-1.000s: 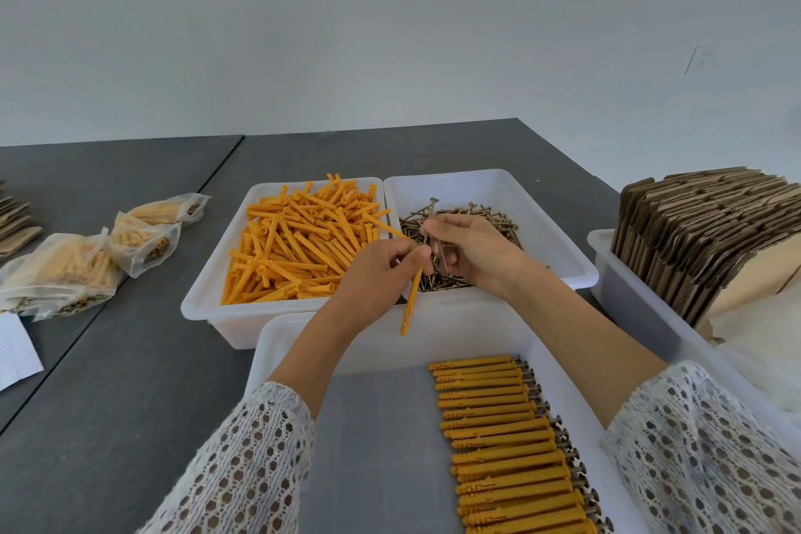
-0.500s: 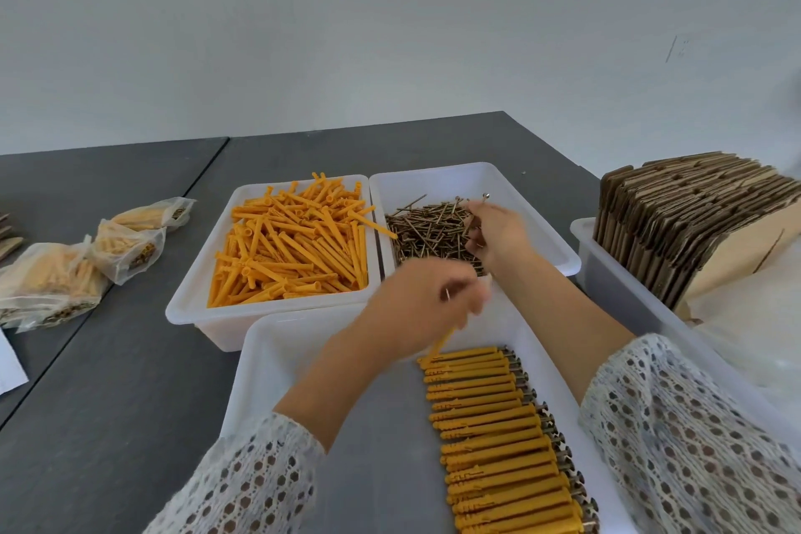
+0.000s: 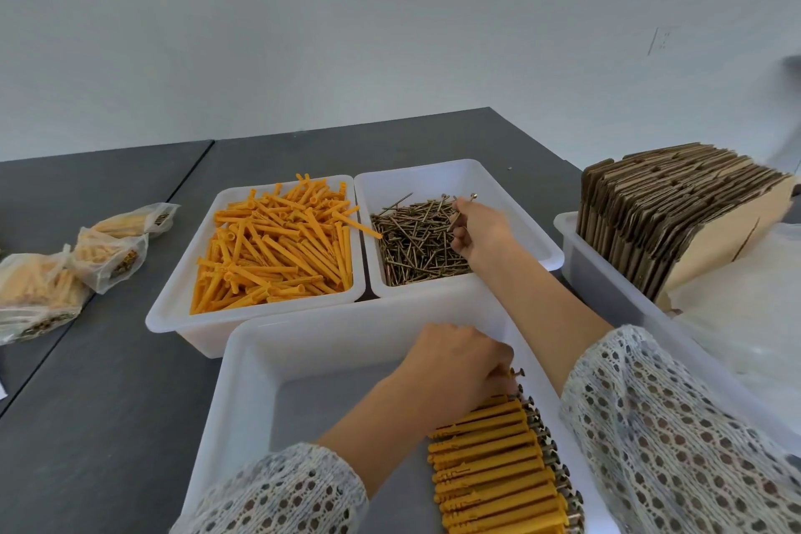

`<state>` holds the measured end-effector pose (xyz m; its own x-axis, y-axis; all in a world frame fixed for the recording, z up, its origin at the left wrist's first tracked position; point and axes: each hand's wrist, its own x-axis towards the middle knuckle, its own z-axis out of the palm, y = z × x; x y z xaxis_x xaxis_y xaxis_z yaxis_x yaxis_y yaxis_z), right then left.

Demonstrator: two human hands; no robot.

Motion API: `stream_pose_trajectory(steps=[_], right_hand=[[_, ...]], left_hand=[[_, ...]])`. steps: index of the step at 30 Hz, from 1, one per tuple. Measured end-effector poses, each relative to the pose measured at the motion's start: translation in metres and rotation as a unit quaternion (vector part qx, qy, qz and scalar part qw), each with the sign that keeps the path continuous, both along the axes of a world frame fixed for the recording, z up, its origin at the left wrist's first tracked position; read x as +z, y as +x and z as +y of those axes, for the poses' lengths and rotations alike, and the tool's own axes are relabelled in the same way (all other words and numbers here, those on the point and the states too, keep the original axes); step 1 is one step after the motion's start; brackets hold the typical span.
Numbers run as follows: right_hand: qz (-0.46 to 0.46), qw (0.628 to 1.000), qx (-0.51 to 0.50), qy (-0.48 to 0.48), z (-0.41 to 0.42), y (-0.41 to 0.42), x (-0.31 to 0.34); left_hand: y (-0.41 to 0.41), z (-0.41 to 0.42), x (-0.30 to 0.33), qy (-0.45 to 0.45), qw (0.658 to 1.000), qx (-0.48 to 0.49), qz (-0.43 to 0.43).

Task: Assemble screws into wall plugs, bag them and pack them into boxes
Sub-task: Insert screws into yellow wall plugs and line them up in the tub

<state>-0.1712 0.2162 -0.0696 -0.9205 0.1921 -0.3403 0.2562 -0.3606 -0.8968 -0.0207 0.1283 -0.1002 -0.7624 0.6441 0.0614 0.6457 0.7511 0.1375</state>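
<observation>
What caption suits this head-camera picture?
Left hand lays an assembled orange plug in the near white tray; right hand picks brass screws.

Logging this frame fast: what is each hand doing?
Left hand: placing an assembled plug on the row.
Right hand: gripping screws.

I see a dark grey table (image 3: 108, 403) carrying four white tubs (image 3: 182, 317): wall plugs, screws, assembled pairs, folded cartons. Filled clear bags (image 3: 43, 295) lie at its left.
</observation>
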Motion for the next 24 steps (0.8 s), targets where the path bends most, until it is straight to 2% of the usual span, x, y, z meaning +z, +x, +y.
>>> stream_pose_trajectory(steps=[8,16,20,24], right_hand=[[0.012,1.0,0.007,0.017,0.001,0.0,-0.002],[0.029,0.998,0.024,0.04,-0.001,0.002,-0.001],[0.035,0.997,0.037,0.06,-0.002,0.004,-0.001],[0.047,0.997,0.041,0.055,-0.002,0.003,-0.002]], left_hand=[[0.0,-0.003,-0.005,0.055,0.995,-0.048,-0.073],[0.005,0.002,-0.01,0.071,0.996,-0.024,-0.056],[0.004,0.002,-0.001,0.088,0.996,0.012,-0.03],[-0.006,-0.012,0.027,0.17,0.98,0.049,0.095]])
